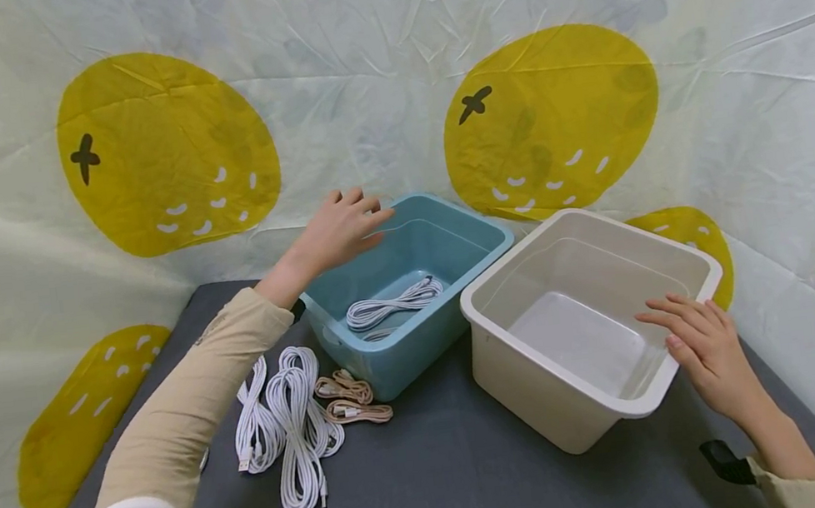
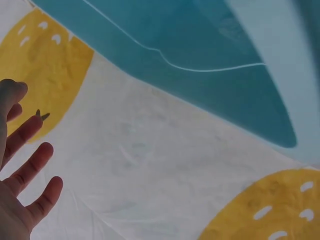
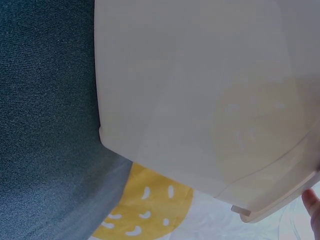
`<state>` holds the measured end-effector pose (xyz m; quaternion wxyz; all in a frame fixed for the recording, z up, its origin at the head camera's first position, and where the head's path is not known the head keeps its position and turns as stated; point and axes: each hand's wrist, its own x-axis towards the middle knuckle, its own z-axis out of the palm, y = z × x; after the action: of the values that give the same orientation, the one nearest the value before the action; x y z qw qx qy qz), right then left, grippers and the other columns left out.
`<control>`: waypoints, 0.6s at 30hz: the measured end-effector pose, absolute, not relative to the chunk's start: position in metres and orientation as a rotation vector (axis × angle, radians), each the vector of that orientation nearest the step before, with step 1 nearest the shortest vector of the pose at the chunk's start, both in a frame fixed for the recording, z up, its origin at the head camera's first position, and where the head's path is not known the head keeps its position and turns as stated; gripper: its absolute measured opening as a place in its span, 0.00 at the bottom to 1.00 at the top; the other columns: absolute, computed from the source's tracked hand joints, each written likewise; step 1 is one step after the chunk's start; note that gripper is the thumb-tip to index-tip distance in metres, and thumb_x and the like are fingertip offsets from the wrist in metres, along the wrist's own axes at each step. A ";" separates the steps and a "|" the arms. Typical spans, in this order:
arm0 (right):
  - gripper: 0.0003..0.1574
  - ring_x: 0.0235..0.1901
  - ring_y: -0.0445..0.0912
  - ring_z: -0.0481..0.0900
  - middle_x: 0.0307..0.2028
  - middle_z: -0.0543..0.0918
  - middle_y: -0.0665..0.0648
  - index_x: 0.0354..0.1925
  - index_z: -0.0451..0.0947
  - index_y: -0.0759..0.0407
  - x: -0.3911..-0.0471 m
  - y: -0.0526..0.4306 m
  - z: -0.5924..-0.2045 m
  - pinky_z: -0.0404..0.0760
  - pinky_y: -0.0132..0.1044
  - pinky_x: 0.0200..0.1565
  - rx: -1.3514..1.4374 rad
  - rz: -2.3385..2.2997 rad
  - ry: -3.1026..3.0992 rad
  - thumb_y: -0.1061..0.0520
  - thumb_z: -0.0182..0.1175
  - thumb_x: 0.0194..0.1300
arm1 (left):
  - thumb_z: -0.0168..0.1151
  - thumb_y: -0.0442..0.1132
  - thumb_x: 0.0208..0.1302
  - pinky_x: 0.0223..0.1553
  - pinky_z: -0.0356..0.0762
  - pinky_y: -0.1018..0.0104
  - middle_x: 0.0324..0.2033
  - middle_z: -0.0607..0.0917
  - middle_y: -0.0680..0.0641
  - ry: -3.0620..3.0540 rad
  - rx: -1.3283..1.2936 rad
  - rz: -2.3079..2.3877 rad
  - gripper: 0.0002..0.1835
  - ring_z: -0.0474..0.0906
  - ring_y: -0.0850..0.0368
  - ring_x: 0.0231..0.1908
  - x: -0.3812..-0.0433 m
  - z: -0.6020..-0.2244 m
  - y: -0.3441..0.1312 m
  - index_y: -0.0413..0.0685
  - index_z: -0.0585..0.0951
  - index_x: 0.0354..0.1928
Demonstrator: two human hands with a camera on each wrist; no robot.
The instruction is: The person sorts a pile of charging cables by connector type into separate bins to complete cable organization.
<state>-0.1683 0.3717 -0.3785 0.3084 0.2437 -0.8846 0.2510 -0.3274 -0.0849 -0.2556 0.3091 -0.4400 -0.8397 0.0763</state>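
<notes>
Left hand (image 1: 341, 232) has fingers apart, blue bin (image 1: 419, 353) with white cable (image 1: 392, 303) near them; right hand (image 1: 714, 357) has fingers apart beside beige bin (image 1: 533, 399).

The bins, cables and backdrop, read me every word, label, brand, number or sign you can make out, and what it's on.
None can be read.
Blue plastic bin, beige plastic bin: no lettering shows.
White coiled cables, tan coiled cables: any print is too small to read.
White fabric backdrop: no lettering; yellow ovals carry dark cross-shaped marks, just decoration.
</notes>
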 end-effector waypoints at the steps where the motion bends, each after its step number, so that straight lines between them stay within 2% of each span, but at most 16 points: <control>1: 0.20 0.64 0.39 0.55 0.56 0.73 0.56 0.47 0.76 0.62 -0.168 0.371 -0.378 0.37 0.60 0.62 0.643 0.664 -2.338 0.63 0.44 0.59 | 0.57 0.46 0.59 0.36 0.63 0.58 0.39 0.78 0.47 -2.218 -1.159 0.195 0.16 0.69 0.50 0.38 -0.326 -0.255 -0.087 0.52 0.75 0.49; 9: 0.20 0.64 0.41 0.56 0.56 0.73 0.57 0.47 0.76 0.61 -0.168 0.370 -0.378 0.37 0.60 0.62 0.647 0.660 -2.330 0.63 0.44 0.59 | 0.61 0.44 0.55 0.32 0.60 0.58 0.36 0.78 0.47 -2.147 -1.124 0.191 0.17 0.69 0.49 0.36 -0.313 -0.253 -0.113 0.51 0.76 0.48; 18: 0.20 0.64 0.41 0.55 0.57 0.72 0.51 0.48 0.76 0.61 -0.168 0.370 -0.379 0.37 0.59 0.62 0.652 0.670 -2.324 0.64 0.44 0.59 | 0.64 0.44 0.51 0.30 0.64 0.59 0.34 0.80 0.46 -2.109 -1.094 0.201 0.17 0.70 0.49 0.33 -0.300 -0.260 -0.144 0.50 0.78 0.45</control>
<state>-0.1675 0.3701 -0.3793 0.3127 0.2473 -0.8812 0.2541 -0.3000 -0.1436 -0.2604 0.3695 -0.4262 -0.8220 0.0783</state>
